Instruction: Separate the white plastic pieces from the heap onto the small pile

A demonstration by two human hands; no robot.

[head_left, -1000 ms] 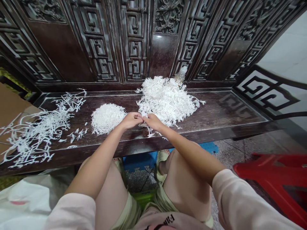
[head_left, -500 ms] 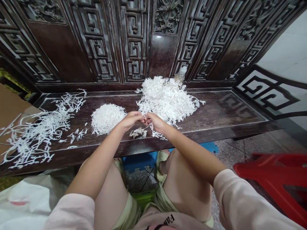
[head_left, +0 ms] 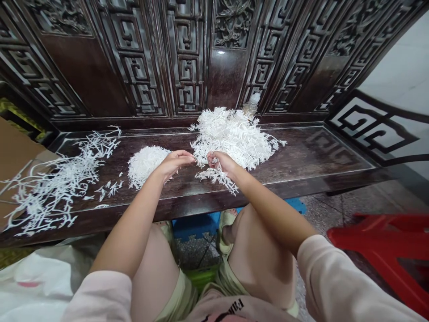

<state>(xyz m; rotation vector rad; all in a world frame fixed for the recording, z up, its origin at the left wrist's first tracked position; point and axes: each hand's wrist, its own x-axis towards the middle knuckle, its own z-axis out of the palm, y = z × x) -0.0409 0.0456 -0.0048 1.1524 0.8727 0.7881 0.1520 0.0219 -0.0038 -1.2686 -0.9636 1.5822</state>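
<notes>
A big heap of white branched plastic pieces [head_left: 234,136] lies on the dark wooden bench [head_left: 318,161]. My right hand [head_left: 221,162] is closed on a white plastic sprig [head_left: 217,176] that hangs below it at the heap's near edge. My left hand [head_left: 174,162] is a short way to its left, fingers curled and pinched; what is in them is too small to name. Just left of that hand sits a small dense mound of white bits [head_left: 144,163].
Scattered white stripped stems [head_left: 60,183] cover the bench's left end. A plastic bottle [head_left: 252,103] stands behind the heap against the carved back. A red stool [head_left: 385,255] is at the right, a white bag [head_left: 36,277] at the lower left.
My hands, which were touching at the heap's edge, have drawn apart. The left has moved toward the small mound and the right has lifted its sprig slightly.
</notes>
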